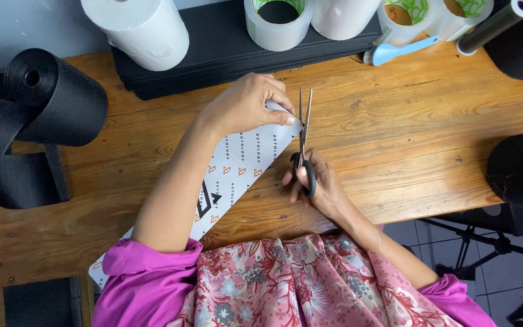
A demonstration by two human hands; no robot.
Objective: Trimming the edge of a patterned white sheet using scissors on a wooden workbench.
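- Holding everything up is the big wooden table [394, 121], which fills most of the view.
- Next in size is a fat black roll [55, 97] at the left edge of the table, and a white roll [143, 27] at the back.
- A few clear tape rolls [276, 24] sit in a row along the back, with a small blue tool [398, 50] lying near them.
- A long white strip with small printed marks [237, 166] lies slanted on the table. Its long way runs from near the person's body, low on the left, up to the tip by the hands.
- The left hand [246, 106] is closed, pinching the far tip of the strip between finger and thumb.
- The right hand [319, 184] is closed around the black handles of the scissors [304, 130].
- The scissors point straight away from the person. The blades are open just a little, like a thin V.
- The tip of the strip sits just left of the blades, touching or almost touching them. The left hand is the nearer one to that tip.
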